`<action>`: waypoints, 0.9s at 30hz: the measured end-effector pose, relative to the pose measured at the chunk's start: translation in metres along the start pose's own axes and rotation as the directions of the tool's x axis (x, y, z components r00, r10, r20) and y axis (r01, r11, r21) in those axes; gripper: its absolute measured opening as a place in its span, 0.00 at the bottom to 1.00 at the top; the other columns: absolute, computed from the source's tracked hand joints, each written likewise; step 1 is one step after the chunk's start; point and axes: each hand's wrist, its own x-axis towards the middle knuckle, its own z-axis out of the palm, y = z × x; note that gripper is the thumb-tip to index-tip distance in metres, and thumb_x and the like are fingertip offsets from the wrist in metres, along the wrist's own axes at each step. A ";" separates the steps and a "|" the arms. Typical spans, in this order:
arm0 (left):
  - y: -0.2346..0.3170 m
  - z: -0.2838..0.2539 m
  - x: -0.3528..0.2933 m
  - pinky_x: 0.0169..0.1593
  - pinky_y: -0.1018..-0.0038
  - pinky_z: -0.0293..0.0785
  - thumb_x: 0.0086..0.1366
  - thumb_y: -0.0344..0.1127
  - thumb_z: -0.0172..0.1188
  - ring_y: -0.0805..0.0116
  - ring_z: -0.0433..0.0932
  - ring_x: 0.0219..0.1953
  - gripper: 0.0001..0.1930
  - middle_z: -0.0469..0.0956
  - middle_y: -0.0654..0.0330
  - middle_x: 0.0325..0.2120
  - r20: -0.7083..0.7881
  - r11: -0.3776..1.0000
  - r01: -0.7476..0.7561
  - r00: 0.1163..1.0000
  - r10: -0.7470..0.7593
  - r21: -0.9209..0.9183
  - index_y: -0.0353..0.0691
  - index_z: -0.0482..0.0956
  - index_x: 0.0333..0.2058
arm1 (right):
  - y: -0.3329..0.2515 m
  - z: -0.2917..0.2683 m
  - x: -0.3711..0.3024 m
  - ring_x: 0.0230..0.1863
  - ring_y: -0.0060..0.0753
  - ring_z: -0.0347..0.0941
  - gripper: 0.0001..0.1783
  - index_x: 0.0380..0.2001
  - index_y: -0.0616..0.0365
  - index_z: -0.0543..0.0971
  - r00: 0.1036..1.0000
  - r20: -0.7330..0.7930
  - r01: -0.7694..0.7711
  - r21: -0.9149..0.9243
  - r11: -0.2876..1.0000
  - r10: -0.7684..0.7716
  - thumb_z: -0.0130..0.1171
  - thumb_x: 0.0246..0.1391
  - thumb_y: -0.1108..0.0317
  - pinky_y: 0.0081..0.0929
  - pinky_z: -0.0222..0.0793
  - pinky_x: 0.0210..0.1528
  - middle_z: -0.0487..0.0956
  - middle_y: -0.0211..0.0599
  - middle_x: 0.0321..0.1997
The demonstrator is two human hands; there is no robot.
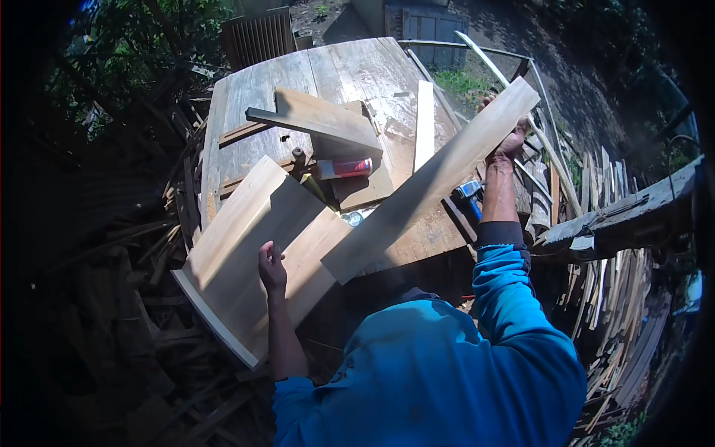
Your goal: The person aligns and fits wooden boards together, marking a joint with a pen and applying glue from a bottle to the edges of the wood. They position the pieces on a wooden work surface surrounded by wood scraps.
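Note:
My right hand (510,141) grips the far end of a long pale wooden plank (432,190), raised and slanting from upper right down to the middle. The plank's near end overlaps the edge of a wide pale wooden panel (257,231) at the left. Over that panel is my left hand (272,270), its thumb and fingers loosely bent and apart, holding nothing I can see. Whether it touches the panel I cannot tell. A blue tool with a silvery head (469,191) lies close to my right forearm.
On the weathered wooden table (335,63) rest a red-and-white cylinder (346,167), a small clear round thing (353,218), stacked boards (316,112) and a pale strip (424,123). Scrap wood is heaped at left; thin strips (607,298) stand at right beside a rough beam (625,208).

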 end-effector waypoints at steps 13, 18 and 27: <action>0.325 0.104 0.033 0.57 0.57 0.73 0.71 0.41 0.54 0.50 0.77 0.53 0.31 0.75 0.45 0.51 0.433 0.527 0.192 0.816 0.383 -0.828 0.39 0.56 0.68 | 0.090 0.294 -0.061 0.57 0.46 0.76 0.36 0.63 0.54 0.68 0.490 0.772 0.450 -0.622 0.641 0.405 0.57 0.60 0.42 0.39 0.74 0.56 0.78 0.50 0.56; 0.335 0.103 0.075 0.66 0.60 0.66 0.79 0.42 0.37 0.52 0.73 0.60 0.26 0.72 0.44 0.56 -0.075 0.554 -0.166 0.980 0.184 -0.815 0.31 0.53 0.67 | 0.099 0.137 -0.077 0.59 0.57 0.70 0.52 0.68 0.48 0.64 0.497 0.764 0.630 -0.643 0.434 0.411 0.74 0.42 0.42 0.46 0.67 0.62 0.73 0.49 0.58; 0.248 0.053 0.194 0.64 0.66 0.67 0.72 0.38 0.52 0.58 0.73 0.61 0.21 0.75 0.46 0.57 -0.228 0.606 -0.368 0.691 0.686 0.705 0.31 0.72 0.58 | 0.254 0.013 -0.019 0.46 0.52 0.73 0.46 0.67 0.48 0.65 0.569 0.771 0.692 -0.637 0.340 0.286 0.72 0.44 0.58 0.47 0.68 0.48 0.74 0.44 0.49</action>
